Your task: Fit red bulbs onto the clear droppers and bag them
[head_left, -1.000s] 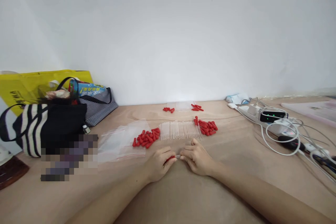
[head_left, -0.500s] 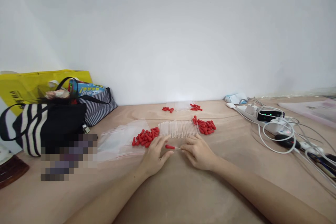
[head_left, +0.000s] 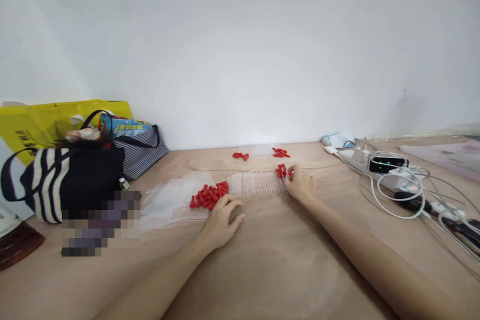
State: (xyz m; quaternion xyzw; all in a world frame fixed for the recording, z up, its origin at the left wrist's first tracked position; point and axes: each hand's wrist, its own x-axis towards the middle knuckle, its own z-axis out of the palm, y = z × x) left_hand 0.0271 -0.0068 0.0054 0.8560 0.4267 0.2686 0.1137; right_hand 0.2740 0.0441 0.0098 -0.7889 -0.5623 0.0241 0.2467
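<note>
My left hand (head_left: 223, 222) rests open on the table, thumb and fingers apart, with nothing between them. Its fingertips are just in front of a heap of red rubber bulbs (head_left: 208, 196). My right hand (head_left: 301, 184) is over the second group of red bulbs (head_left: 282, 170), covering most of it. Its fingers are pinched at a red-bulbed dropper (head_left: 288, 174), largely hidden by the fingers. Between the two groups lies a row of thin clear tubes (head_left: 255, 185), side by side.
Clear plastic bags (head_left: 161, 205) lie left of the bulbs. Farther back are more red bulbs (head_left: 280, 152) by a clear bag (head_left: 257, 151). A striped black bag (head_left: 86, 175) stands left; a power strip (head_left: 358, 156) with tangled white cables (head_left: 378, 210) lies right.
My right hand has moved away and to the right with the dropper, from in front of the tubes to the right-hand bulbs. My left hand has stayed nearly still.
</note>
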